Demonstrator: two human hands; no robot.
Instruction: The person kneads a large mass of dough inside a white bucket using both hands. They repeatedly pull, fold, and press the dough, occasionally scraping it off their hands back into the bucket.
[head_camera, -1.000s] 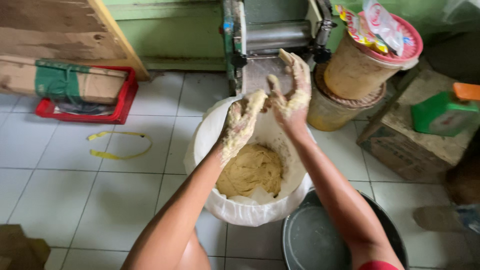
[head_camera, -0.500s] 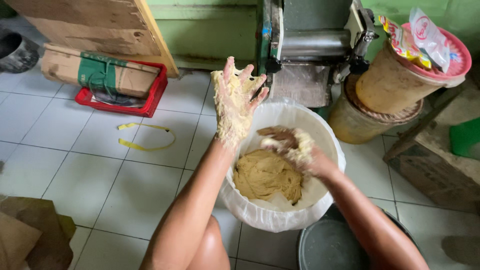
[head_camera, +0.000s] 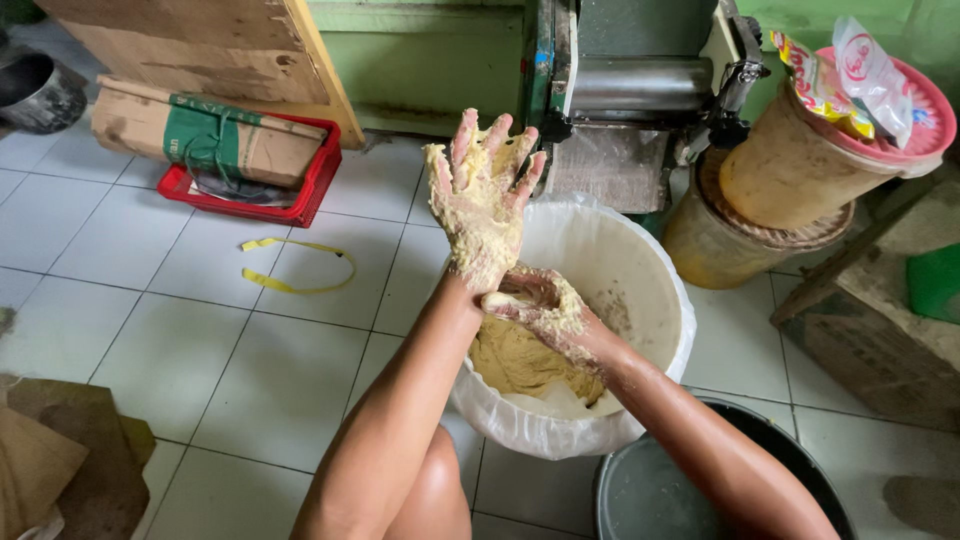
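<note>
The dough, a yellowish-tan mass, lies in the bottom of a white bucket lined with a clear plastic bag, standing on the tiled floor just in front of the person's knee. More of the same dough coats both hands thickly.

The left hand is raised above the bucket's near-left rim, open, fingers spread wide and pointing up, palm side caked with sticky clumps. The right hand is curled around the left wrist, its fingers pressed against the skin there over the bucket; it may be pinching a lump of dough between fingers and wrist, though the coating makes that hard to tell.

Just right of the bucket, at the lower edge, sits a dark metal basin, touching or nearly touching the bucket. Behind the bucket stands a machine with a steel roller. To its right are two tan tubs, one stacked on the other, topped by a pink lid with packets on it. On the left, well apart, a red crate holds a cardboard box, with a yellow strap on the tiles near it.
</note>
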